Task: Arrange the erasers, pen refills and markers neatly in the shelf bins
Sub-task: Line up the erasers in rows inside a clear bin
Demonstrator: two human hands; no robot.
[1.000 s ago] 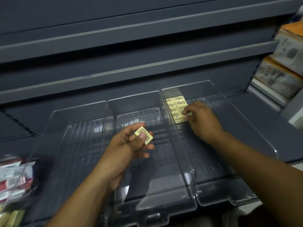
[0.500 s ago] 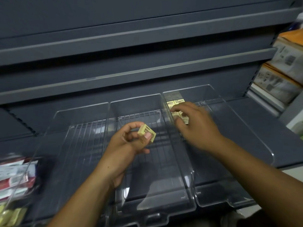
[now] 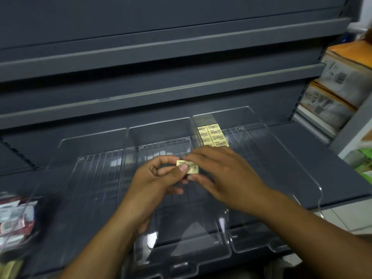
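Note:
My left hand [image 3: 159,178] pinches a small yellow eraser [image 3: 190,167] between thumb and fingers, above the middle clear bin [image 3: 181,250]. My right hand [image 3: 223,174] has its fingertips on the same eraser from the right, index finger on its top edge and thumb below it. A neat double row of yellow erasers [image 3: 213,135] lies at the back left of the right clear bin [image 3: 298,174]. The near end of that row is hidden behind my right hand.
A third clear bin [image 3: 66,178] stands on the left of the dark grey shelf [image 3: 322,158]. Blurred red and white packets [image 3: 14,218] lie at far left. Cardboard boxes [image 3: 340,87] are stacked at the right. Grey shelves run above.
My right hand left the eraser row in the right bin and moved left and toward me to meet the eraser held in my left hand. The left hand shifted slightly right.

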